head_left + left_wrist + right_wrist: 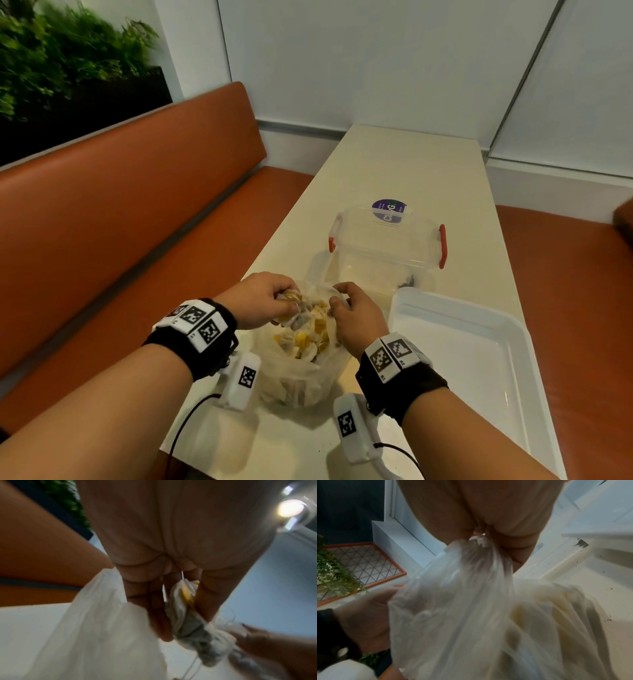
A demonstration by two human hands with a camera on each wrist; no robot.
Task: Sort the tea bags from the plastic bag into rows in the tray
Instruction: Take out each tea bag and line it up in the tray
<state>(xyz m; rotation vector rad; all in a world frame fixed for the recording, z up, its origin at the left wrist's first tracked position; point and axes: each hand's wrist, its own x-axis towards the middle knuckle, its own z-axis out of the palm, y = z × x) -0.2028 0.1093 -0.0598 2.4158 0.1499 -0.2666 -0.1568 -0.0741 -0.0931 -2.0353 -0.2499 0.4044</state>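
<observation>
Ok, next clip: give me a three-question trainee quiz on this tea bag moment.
1. True or false: the white tray already holds a row of tea bags.
2. What does the left hand have in its grip? A) the clear lidded box B) a bunch of tea bags C) nothing
3. Fill in: the right hand pinches the rim of the ____.

Key:
1. False; no tea bags show in it.
2. B; the bunch of tea bags sits between its fingers and thumb.
3. The plastic bag, held open on the table.
</observation>
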